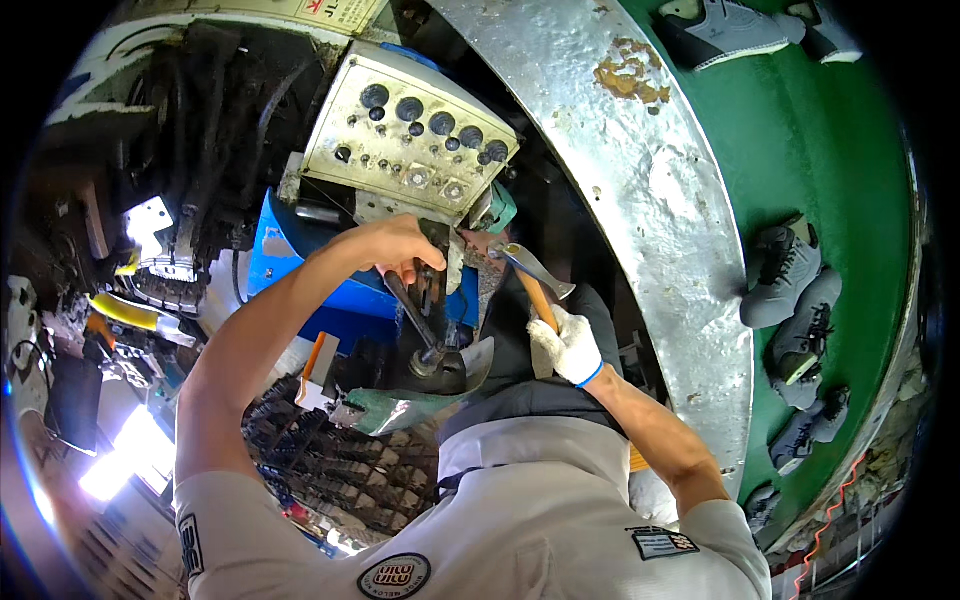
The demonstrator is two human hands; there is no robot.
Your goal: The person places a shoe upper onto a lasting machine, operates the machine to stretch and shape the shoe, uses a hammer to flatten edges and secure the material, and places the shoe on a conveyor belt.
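Observation:
My bare left hand is over the machine fixture, its fingers curled at the upper end of a dark metal rod. The rod slants down to a round metal piece on the fixture; part of the grip is hidden under my fingers. In a white knitted glove with a blue cuff edge, my right hand is closed round the wooden handle of a hammer. Its metal head points away from me, to the right of the fixture and apart from it.
Beyond my left hand stands a worn cream control box with black knobs. A blue machine part lies beneath my left forearm. On the right, a wide silver metal rim borders a green conveyor surface carrying several grey shoes.

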